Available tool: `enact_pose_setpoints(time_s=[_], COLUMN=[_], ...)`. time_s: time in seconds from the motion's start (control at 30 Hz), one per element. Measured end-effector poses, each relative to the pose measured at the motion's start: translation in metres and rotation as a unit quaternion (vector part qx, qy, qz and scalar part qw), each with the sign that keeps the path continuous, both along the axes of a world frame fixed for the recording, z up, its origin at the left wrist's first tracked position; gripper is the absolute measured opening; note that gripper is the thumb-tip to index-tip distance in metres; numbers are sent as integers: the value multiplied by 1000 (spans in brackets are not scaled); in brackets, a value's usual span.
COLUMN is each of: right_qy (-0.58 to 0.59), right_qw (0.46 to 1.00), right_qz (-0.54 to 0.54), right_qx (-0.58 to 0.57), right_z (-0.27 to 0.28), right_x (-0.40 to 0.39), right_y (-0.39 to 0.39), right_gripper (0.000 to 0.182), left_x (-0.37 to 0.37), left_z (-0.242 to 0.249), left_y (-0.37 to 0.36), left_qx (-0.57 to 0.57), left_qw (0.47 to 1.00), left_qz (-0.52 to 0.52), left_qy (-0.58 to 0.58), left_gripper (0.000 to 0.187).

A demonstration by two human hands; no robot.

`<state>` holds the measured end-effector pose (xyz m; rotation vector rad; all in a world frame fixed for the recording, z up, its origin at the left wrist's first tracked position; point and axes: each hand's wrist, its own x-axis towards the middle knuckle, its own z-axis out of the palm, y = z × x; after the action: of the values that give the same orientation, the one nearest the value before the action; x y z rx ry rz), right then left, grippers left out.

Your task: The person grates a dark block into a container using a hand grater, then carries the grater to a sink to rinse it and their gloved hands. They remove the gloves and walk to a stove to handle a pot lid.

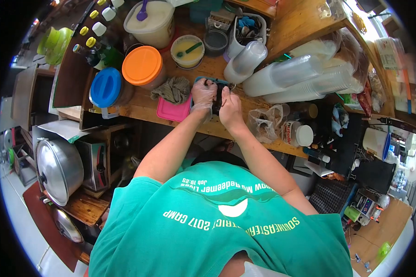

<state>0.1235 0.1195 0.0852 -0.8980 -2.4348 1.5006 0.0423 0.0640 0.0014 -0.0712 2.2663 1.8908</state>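
Looking down past a green shirt (217,221), both forearms reach forward to the wooden counter (138,108). The left hand (203,94), in a clear glove, is curled around the left side of a small dark object (218,98); the bare right hand (230,107) grips the same object from the right, fingers closed over it. What the dark object is cannot be told; it sits above the counter's front part, over a teal board (199,80) and just beside a pink tray (173,111).

A grey rag (173,89) lies on the pink tray's far edge, left of the hands. To the right, a crumpled plastic bag (263,123) and a white-lidded jar (296,135) rest near the counter's edge. Left of the rag stand a blue-lidded tub (105,87) and an orange-lidded tub (142,66).

Farther back are a bowl of yellow liquid (187,51) with a green spoon, a big white bucket (151,22) with a purple scoop, and stacks of clear cups (305,78) lying on their sides. Below left, a steel pot (59,170) sits on a low shelf.
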Motion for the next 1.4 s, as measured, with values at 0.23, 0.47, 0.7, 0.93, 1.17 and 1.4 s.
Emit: enact_pose_setpoints(time_s=[0.23,0.47,0.7,0.93,1.17,1.4], right_qy=[30,20,25,27,45,16], right_qw=[999,999,999,999,999,1000], right_qz=[-20,-16,-21,-16,-15,2], right_qx=[5,-37,14,7,21,-16], right_z=[-5,-16,-15,-5,-10,-12], right_x=[1,0,1,2,0,1], right_y=[-3,0,-2,-3,-2,1], right_gripper=[53,53,51,51,52,52], left_x=[5,5,0,8,4,-3], left_z=[-4,12,0,10,27,10], left_y=[-1,0,2,5,7,2], left_qx=[-11,-58,-114,-63,-123,-122], left_qw=[999,998,993,998,992,989], left_qz=[-29,-18,-7,4,15,17], left_qy=[25,1,-7,-1,-18,-79], left_gripper=[15,14,14,17,11,15])
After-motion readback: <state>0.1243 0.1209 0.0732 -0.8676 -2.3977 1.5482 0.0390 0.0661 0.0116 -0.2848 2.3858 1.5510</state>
